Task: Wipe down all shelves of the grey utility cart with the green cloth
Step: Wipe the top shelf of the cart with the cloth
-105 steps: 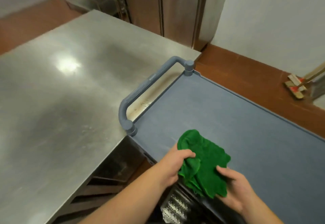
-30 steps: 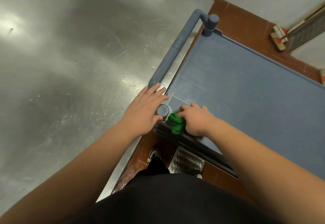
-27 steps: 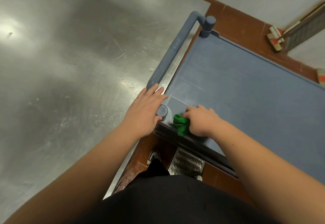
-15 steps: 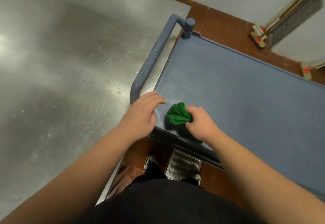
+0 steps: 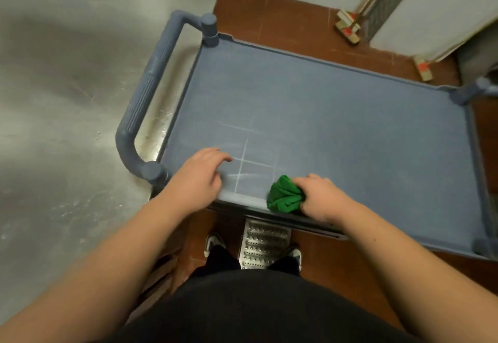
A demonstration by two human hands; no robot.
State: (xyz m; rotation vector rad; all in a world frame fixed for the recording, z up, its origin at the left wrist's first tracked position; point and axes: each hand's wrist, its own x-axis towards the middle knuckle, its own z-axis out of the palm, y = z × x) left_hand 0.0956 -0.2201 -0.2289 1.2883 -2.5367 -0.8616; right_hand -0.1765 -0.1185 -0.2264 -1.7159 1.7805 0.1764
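Observation:
The grey utility cart's top shelf [image 5: 336, 116] fills the middle of the view, with pale wipe streaks near its front left. A bunched green cloth [image 5: 284, 198] lies on the shelf's near edge, and my right hand [image 5: 320, 197] grips it from the right. My left hand [image 5: 200, 178] rests over the shelf's near left corner with fingers loosely spread, holding nothing. The cart's handle [image 5: 151, 92] curves along the left end. Lower shelves are hidden beneath the top one.
A steel worktable [image 5: 67, 100] butts against the cart's left end. On the red tile floor, a metal drain grate [image 5: 265, 244] lies between my feet. Broom heads [image 5: 347, 27] lean at the white wall behind the cart.
My right hand has slid the cloth to the right along the near edge, away from the corner post. My left hand left the handle post and now lies on the shelf.

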